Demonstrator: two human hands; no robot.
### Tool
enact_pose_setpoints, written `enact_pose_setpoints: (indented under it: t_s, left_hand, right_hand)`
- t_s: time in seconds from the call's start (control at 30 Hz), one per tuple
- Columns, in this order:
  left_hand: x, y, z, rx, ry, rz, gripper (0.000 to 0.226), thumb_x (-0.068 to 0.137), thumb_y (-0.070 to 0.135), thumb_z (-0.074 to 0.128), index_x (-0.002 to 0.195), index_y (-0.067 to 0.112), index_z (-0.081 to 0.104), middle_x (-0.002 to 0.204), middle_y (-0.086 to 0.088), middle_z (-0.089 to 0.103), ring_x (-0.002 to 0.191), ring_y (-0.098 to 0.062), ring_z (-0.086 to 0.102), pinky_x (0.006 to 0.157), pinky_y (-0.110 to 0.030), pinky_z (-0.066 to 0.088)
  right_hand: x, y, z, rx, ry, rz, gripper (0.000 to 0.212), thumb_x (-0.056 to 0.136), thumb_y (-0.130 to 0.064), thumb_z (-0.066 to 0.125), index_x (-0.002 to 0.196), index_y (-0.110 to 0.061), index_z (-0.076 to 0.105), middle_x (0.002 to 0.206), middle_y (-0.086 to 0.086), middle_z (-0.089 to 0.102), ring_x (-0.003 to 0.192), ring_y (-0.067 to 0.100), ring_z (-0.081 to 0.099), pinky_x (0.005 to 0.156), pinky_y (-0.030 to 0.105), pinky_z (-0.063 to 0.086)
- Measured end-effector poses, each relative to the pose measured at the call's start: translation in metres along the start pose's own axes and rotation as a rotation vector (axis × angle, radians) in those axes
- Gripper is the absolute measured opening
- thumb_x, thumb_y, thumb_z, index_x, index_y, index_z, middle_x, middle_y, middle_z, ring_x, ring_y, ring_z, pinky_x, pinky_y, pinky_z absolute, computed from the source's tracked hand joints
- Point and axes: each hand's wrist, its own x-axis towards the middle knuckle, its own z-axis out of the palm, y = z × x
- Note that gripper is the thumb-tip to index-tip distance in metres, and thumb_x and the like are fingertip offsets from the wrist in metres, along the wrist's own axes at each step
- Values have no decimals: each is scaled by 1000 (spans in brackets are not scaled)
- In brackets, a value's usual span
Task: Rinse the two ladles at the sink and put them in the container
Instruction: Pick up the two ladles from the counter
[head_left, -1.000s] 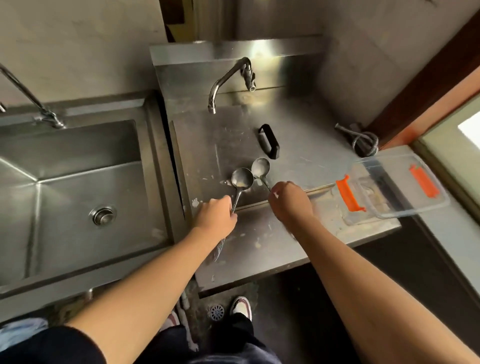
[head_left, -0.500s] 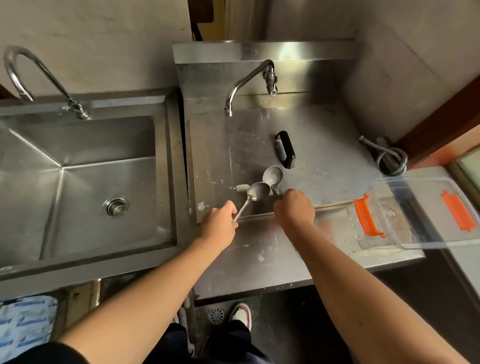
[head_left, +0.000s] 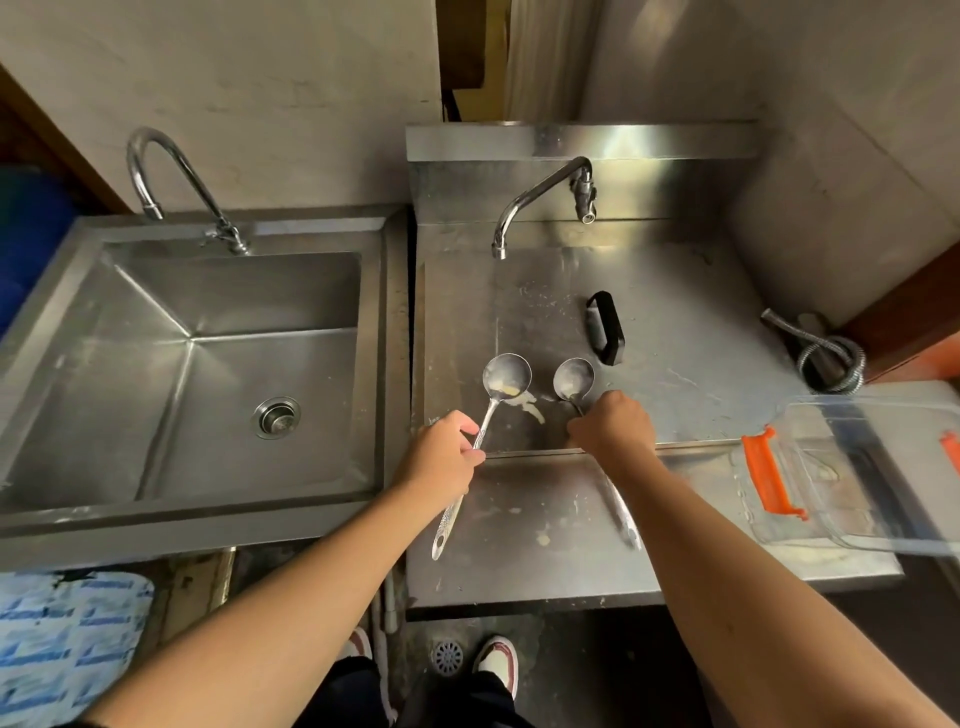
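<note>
While each hand (head_left: 441, 457) (head_left: 613, 423) grips a ladle (head_left: 506, 375) (head_left: 573, 378), a black handle (head_left: 605, 327) lies just beyond

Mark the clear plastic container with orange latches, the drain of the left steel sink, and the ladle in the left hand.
clear plastic container with orange latches (head_left: 852, 467), head view, near wall
left sink drain (head_left: 277, 417), head view, strainer centre
left-hand ladle (head_left: 507, 375), head view, bowl

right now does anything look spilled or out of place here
Yes. A pale yellowish smear lies on the steel basin floor between the two metal ladles, and the clear plastic container with orange clips overhangs the counter's right edge.
</note>
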Motion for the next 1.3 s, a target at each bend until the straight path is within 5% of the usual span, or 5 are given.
enact_pose_setpoints:
  t_s: [0.17,0.33,0.87,1.07,1.3]
  left_hand:
    - [-4,6,0,-32,-21,-15,22,94,14,65,115,16,60,79,7,66,46,-16,63,50,-24,48]
    - [-8,11,3,-64,-36,-27,26,94,11,65,119,13,59,80,3,64,50,-13,61,39,-8,38]
    - [-15,-13,-15,-85,-66,-20,31,95,14,63,125,16,61,79,9,65,49,-18,66,51,-23,46]
    - [-22,-59,-70,-204,-73,-14,31,94,13,64,125,12,63,89,1,69,49,-17,66,42,-13,46]
    - [-35,-140,-178,-388,-20,-57,10,91,21,63,100,21,65,94,0,71,47,-14,68,48,-25,55]
  right_hand:
    - [-8,18,2,-7,-7,1,52,75,-35,69,115,-4,57,111,14,69,104,38,64,74,36,46]
    - [-21,28,8,12,-33,-1,43,74,-32,66,107,-6,58,96,11,66,86,34,59,68,34,44]
    - [-48,14,32,571,13,170,29,82,0,71,108,-13,72,77,8,77,65,25,76,64,31,61]
    - [-95,-43,47,803,0,150,24,87,5,69,107,-7,71,85,13,74,67,33,71,79,51,63]
    - [-179,-161,85,1047,-124,79,10,92,3,64,98,-4,63,88,21,63,63,30,65,58,38,61]
